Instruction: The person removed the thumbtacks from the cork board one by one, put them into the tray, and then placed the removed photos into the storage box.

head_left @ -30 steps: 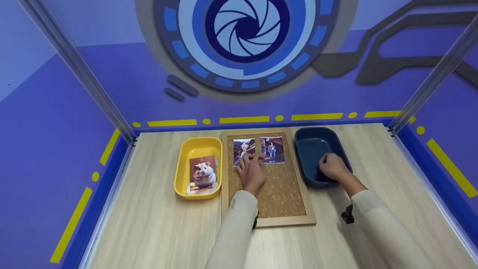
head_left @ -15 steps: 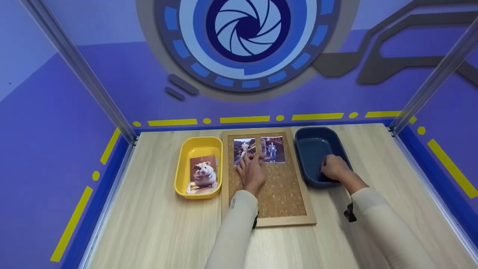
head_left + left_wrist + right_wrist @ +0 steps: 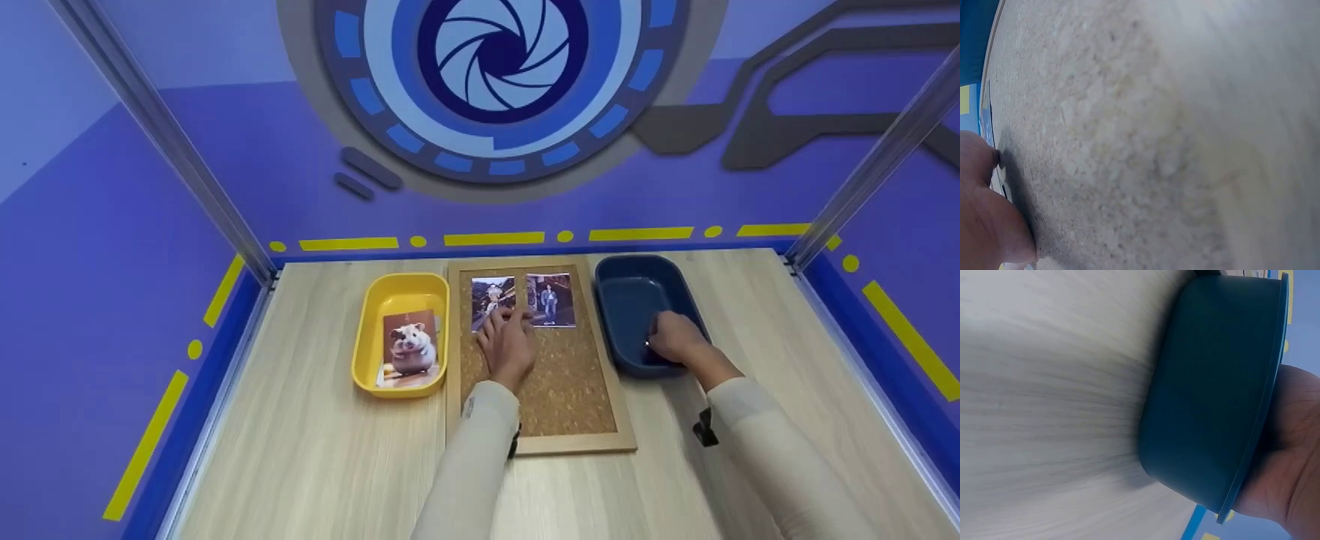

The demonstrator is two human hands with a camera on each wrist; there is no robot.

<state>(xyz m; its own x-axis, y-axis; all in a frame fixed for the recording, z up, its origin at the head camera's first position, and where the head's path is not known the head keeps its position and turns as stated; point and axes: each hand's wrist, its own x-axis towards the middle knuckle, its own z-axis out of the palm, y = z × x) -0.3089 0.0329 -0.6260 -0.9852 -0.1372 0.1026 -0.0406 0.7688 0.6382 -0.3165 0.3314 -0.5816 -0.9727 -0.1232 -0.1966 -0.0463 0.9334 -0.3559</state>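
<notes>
On the cork board [image 3: 577,382] my left hand [image 3: 508,346] rests with its fingers over the lower edge of the left photo [image 3: 491,291]; the fingers lie fairly straight. To its right lies a second photo [image 3: 551,296], which the fingertips come close to. My right hand [image 3: 677,339] reaches into the dark blue bin [image 3: 630,289], its fingers curled together, and a tiny shiny object [image 3: 647,343] glints at the fingertips, too small to identify. In the right wrist view the wall of the bin [image 3: 1213,382] hides the fingers. The left wrist view shows part of the left hand [image 3: 988,219] against the cork.
A yellow bin [image 3: 360,337] holding a hamster picture [image 3: 411,349] stands left of the board. All of it sits on a light wooden table [image 3: 315,450], with a blue-purple wall [image 3: 225,165] behind and at the sides.
My right hand has shifted slightly right inside the dark blue bin, and a small glint now shows at its fingertips. The left hand stays on the board.
</notes>
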